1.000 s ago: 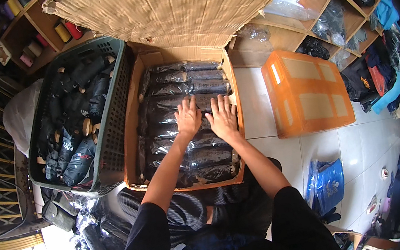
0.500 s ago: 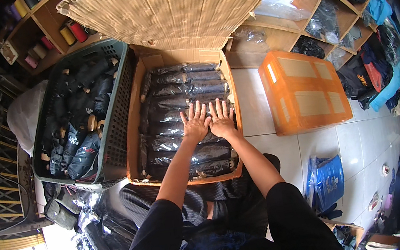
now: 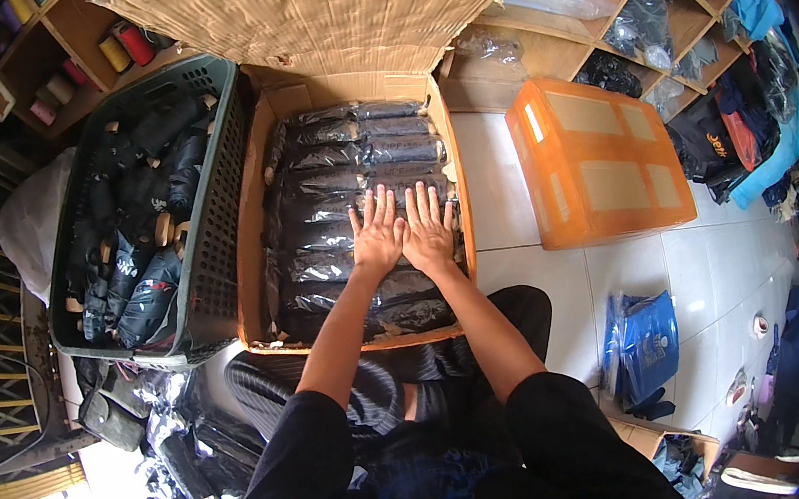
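Observation:
My left hand (image 3: 379, 238) lies flat with fingers spread on a layer of black folded umbrellas (image 3: 325, 182) in clear plastic sleeves. Beside it, my right hand (image 3: 428, 234) presses flat on the same layer, its fingers stretched out and thumb close to the left one. Two columns of these umbrellas fill the open cardboard box (image 3: 250, 259) in front of my lap. The box's big flap (image 3: 328, 12) stands up at the far side. Neither hand grips anything. Whatever lies beneath the top layer is hidden.
Left of the box, a dark green plastic basket (image 3: 206, 240) holds more black umbrellas, some with wooden handles. An orange taped carton (image 3: 600, 162) stands on the tiled floor at right, with a blue plastic-wrapped package (image 3: 646, 346) nearer me. Wooden cubby shelves (image 3: 584, 41) line the back.
The whole view has shifted slightly, so the box and basket appear higher and further left. Both hands stay flat on the umbrellas, with little movement against them.

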`<action>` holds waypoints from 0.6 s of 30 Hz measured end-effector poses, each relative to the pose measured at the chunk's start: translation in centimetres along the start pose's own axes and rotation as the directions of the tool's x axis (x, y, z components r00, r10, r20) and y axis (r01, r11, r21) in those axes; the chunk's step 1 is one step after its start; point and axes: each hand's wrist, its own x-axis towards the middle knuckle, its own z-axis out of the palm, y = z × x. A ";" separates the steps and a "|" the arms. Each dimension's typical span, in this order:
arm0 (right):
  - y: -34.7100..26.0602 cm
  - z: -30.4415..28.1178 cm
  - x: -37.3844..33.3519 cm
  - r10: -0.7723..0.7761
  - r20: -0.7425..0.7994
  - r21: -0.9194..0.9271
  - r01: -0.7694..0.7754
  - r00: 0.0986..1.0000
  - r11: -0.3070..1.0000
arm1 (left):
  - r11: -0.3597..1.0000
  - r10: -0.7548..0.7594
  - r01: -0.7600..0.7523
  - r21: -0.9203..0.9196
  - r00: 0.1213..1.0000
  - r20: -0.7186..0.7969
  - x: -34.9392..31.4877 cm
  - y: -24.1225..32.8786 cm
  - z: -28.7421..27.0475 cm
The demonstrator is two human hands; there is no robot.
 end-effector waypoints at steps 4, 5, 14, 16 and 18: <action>0.2 0.5 -0.9 0.008 0.014 -0.007 -0.008 1.000 1.000 | 1.000 0.005 -0.005 0.021 1.000 0.014 -0.6 0.2 0.2; 0.3 0.4 -0.4 0.003 0.007 -0.019 -0.003 1.000 1.000 | 1.000 0.006 -0.006 0.028 1.000 0.010 0.0 0.0 0.1; 0.7 -3.0 1.0 -0.075 0.083 -0.016 0.077 0.994 0.997 | 0.999 0.045 -0.045 0.005 0.998 0.044 1.8 -0.2 -1.6; 1.2 -2.9 1.2 -0.096 0.050 -0.021 0.097 0.994 0.995 | 0.997 0.080 -0.081 0.005 0.996 0.041 2.2 -0.3 -2.0; 0.3 -3.4 1.0 -0.115 0.070 0.004 0.115 0.991 0.993 | 0.997 0.080 -0.081 0.005 0.997 0.010 1.5 -0.8 -3.1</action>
